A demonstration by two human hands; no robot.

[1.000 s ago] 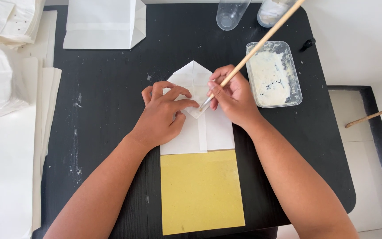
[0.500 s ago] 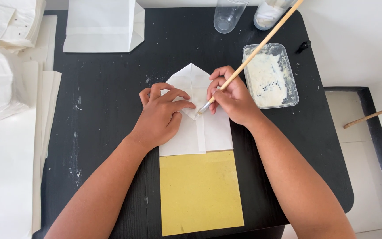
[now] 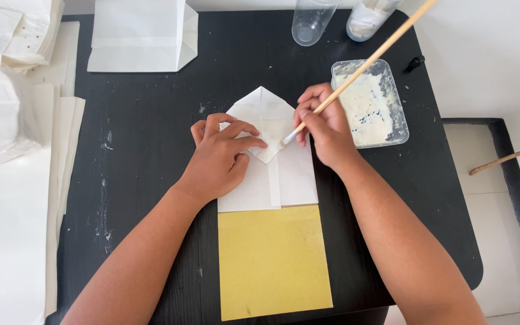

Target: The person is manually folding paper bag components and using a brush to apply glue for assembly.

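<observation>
Head view: gluing step — left hand (image 3: 221, 159) spread flat, pinning folded white paper bag (image 3: 269, 153). Right hand (image 3: 326, 129) pinches glue brush (image 3: 356, 72), tip on the flap beside left fingertips. Next likely needs that flap pressed shut.

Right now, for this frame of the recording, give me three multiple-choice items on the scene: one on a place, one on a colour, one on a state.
1. Where does the plastic tray of white paste sit?
A. Beyond the right hand, by the table's right edge
B. Beside the left elbow
C. On the yellow sheet

2. What colour is the sheet lying just below the folded white paper?
A. Blue
B. Yellow
C. Red

3. How is the wooden-handled brush held?
A. Lying loose on the table
B. Standing in a cup
C. Gripped in the right hand, tip on the folded paper

Answers:
1 A: the tray lies up and to the right of that hand on the black table.
2 B: the sheet is plainly yellow.
3 C: the right fingers close round the handle, while the left hand presses the paper flat.
</observation>
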